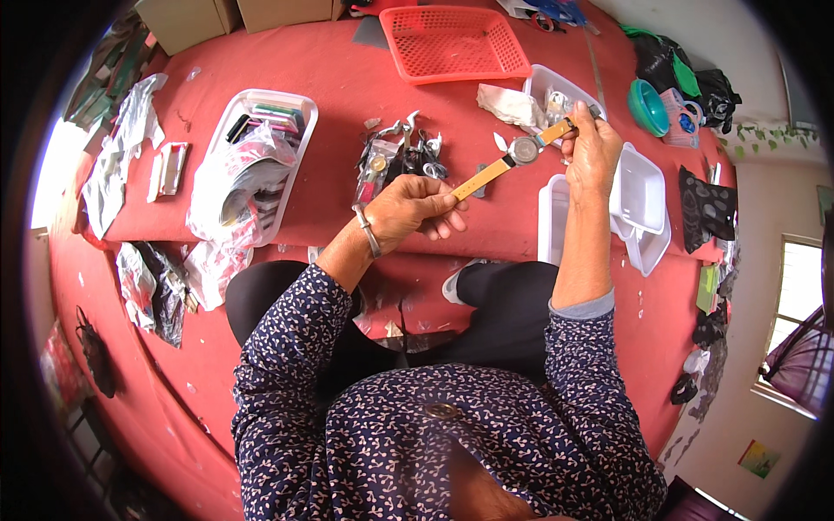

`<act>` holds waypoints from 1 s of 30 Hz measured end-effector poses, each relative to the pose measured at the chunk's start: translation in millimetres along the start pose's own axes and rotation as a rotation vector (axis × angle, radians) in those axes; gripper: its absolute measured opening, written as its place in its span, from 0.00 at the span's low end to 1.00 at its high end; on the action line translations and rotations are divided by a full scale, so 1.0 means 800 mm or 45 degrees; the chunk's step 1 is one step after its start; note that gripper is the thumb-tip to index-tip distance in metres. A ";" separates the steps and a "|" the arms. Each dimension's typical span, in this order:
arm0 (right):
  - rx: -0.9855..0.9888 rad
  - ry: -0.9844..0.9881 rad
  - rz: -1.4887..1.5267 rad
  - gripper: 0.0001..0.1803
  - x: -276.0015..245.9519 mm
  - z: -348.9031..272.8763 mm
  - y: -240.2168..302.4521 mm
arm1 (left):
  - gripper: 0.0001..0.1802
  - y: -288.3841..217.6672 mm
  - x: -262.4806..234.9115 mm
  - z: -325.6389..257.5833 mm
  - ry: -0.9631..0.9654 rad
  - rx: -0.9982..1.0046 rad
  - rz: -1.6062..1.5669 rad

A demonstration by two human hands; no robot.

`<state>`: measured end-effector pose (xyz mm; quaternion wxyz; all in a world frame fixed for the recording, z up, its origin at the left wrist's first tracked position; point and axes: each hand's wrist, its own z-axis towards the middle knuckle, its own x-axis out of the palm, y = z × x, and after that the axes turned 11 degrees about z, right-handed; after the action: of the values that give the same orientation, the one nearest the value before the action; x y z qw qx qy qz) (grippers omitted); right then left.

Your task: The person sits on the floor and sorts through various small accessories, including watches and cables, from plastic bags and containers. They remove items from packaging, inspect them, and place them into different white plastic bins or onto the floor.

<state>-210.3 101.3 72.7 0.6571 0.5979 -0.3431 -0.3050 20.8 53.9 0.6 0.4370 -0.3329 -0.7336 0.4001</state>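
Observation:
A wristwatch (525, 151) with a grey metal case and a tan strap is stretched out between my two hands, slanting up to the right. My left hand (407, 208) pinches the lower strap end between thumb and fingers. The other strap end, near a dark tip, is gripped by my right hand (594, 154), which is raised higher. Just beyond my left hand lies a heap of dark straps and bagged watches (404, 158) on the red cloth. One bagged watch (377, 163) in it has a gold-coloured case.
A white basket (306, 111) at left holds plastic-wrapped items and small flat packs. A red mesh basket (460, 43) stands at the far side. White containers (641, 187) sit beyond my right forearm, near a teal bowl (645, 108). A crumpled white cloth (509, 105) lies beside another white tub.

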 end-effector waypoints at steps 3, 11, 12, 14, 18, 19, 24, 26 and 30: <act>-0.040 -0.010 -0.004 0.14 -0.001 -0.003 0.002 | 0.11 -0.001 0.002 0.002 -0.015 -0.020 -0.031; -0.054 0.005 0.038 0.14 0.000 -0.006 0.011 | 0.16 0.007 -0.007 0.009 -0.025 -0.008 -0.170; -0.057 0.013 0.044 0.13 0.002 -0.008 0.012 | 0.18 0.010 -0.007 0.011 -0.099 0.022 -0.250; -0.107 0.040 0.081 0.13 0.004 -0.011 0.010 | 0.21 0.019 -0.006 0.015 -0.248 0.084 -0.411; -0.293 0.249 0.004 0.12 0.029 -0.040 0.010 | 0.33 0.029 -0.012 0.025 -0.227 -0.299 -0.740; -0.302 0.367 -0.001 0.10 0.036 -0.054 0.008 | 0.39 0.016 -0.007 0.023 -0.101 -0.273 -0.851; -0.805 1.120 -0.351 0.11 0.058 -0.110 -0.010 | 0.31 0.006 -0.033 0.015 0.052 0.288 -0.985; -1.082 1.285 -0.506 0.16 0.060 -0.123 -0.020 | 0.24 -0.003 -0.038 0.016 -0.120 0.362 -0.932; -1.172 1.467 -0.743 0.15 0.060 -0.137 -0.022 | 0.20 -0.015 -0.038 0.007 -0.231 0.458 -1.064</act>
<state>-93.2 123.7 53.7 0.8059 0.3958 0.3821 -0.2188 26.4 21.2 -2.1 0.5456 0.1088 -0.7591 0.3380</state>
